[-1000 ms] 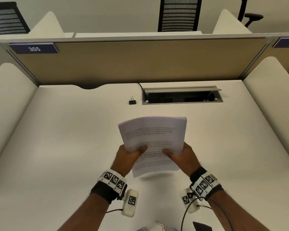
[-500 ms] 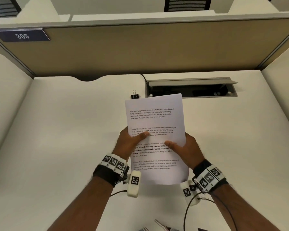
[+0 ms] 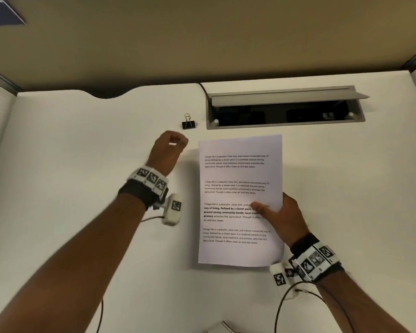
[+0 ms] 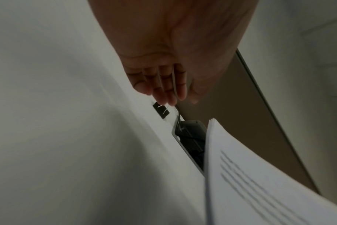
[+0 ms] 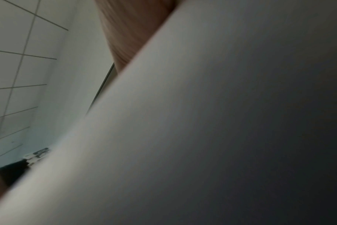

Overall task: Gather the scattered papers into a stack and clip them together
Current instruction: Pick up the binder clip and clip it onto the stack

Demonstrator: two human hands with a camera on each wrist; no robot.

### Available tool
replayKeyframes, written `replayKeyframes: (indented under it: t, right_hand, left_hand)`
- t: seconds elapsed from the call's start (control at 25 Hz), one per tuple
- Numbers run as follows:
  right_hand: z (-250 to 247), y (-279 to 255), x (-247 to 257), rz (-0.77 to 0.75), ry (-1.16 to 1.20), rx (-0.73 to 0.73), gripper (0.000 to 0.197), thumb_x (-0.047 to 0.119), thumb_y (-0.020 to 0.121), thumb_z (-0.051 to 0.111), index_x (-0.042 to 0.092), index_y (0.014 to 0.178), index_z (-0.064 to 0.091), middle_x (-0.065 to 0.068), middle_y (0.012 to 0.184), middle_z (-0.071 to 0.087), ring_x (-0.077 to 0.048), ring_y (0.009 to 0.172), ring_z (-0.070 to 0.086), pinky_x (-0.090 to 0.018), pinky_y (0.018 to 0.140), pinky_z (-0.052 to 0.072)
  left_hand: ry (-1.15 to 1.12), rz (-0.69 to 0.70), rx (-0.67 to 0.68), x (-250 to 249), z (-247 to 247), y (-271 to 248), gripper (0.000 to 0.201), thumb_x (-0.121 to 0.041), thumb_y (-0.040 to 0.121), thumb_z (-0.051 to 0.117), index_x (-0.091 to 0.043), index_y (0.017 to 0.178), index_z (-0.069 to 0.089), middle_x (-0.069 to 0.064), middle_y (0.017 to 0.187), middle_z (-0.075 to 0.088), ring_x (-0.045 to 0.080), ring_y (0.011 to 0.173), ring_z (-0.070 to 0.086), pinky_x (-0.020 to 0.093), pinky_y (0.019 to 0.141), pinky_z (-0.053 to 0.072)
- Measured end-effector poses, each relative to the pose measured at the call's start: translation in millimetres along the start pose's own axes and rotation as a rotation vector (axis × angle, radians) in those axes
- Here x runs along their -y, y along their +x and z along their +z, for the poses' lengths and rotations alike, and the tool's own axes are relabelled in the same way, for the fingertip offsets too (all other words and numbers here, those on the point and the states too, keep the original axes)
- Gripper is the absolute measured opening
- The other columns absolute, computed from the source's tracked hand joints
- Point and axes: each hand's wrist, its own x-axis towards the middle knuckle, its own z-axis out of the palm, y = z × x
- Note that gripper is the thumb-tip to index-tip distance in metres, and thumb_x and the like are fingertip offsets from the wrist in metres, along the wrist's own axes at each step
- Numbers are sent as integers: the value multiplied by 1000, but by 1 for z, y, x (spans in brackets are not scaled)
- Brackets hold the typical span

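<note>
My right hand (image 3: 283, 217) grips a stack of white printed papers (image 3: 238, 179) at its right edge, thumb on top, and holds it a little above the white desk (image 3: 70, 188). In the right wrist view the underside of the papers (image 5: 221, 121) fills most of the picture. A black binder clip (image 3: 188, 122) stands on the desk beyond the stack's top left corner. My left hand (image 3: 172, 143) is just short of the clip and holds nothing. The left wrist view shows its fingers (image 4: 169, 97) relaxed, a short way above the clip (image 4: 161, 109), with the papers (image 4: 260, 182) to the right.
An open grey cable tray (image 3: 283, 109) is sunk into the desk behind the papers, with a black cable (image 3: 203, 88) running into it. A tan partition (image 3: 202, 44) closes the back. White side panels flank the desk. A striped object (image 3: 223, 328) shows at the near edge.
My left hand has let go of the papers and moved forward and left toward the binder clip. The right hand now holds the stack alone, lower over the desk.
</note>
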Motion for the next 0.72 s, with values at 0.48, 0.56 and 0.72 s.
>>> replayKeyframes:
  t: [0.48, 0.56, 0.72]
  right_hand:
    - [-7, 19, -18, 67, 1, -16, 36, 26, 80, 84, 22, 112, 70, 12, 101, 77, -2, 88, 74, -16, 72, 58]
    - [-8, 18, -20, 70, -5, -23, 32, 26, 79, 85, 25, 108, 70, 17, 97, 77, 0, 86, 74, -12, 69, 56]
    - [-10, 13, -21, 62, -3, -22, 30, 23, 80, 84, 26, 107, 70, 24, 92, 76, 2, 84, 73, -9, 66, 54]
  left_hand:
    - [632, 28, -77, -18, 29, 108, 29, -34, 91, 68, -18, 114, 66, 7, 131, 59, 29, 128, 48, 36, 102, 39]
    - [629, 37, -81, -13, 30, 111, 20, -31, 90, 68, -17, 104, 68, 7, 125, 63, 29, 122, 54, 37, 99, 42]
    - [503, 40, -52, -15, 22, 105, 11, -33, 84, 72, -26, 85, 63, 2, 112, 72, 24, 109, 66, 41, 96, 52]
